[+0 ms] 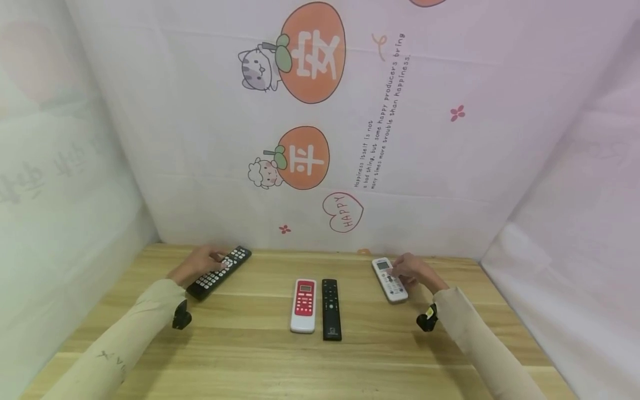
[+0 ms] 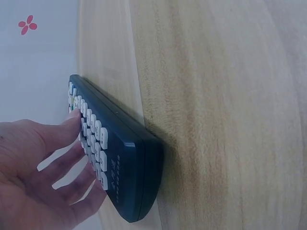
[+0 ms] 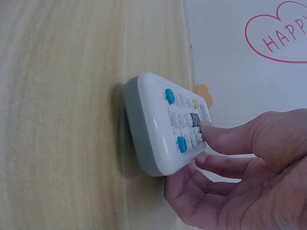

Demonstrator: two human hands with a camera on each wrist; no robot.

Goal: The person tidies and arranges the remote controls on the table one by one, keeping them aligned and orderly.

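At the left back of the table, my left hand grips a long black remote control with white buttons. The left wrist view shows the thumb on its button face and the other fingers along its far side, partly hidden. On the right, my right hand holds a white remote control with a small grey screen. In the right wrist view its thumb presses on the buttons, while the curled fingers reach the side and lower edge. Blue buttons stand out near that remote's closer end.
Between the hands lie a white remote control with a red panel and a slim black remote control, side by side on the wooden table. A white printed cloth rises behind and at both sides.
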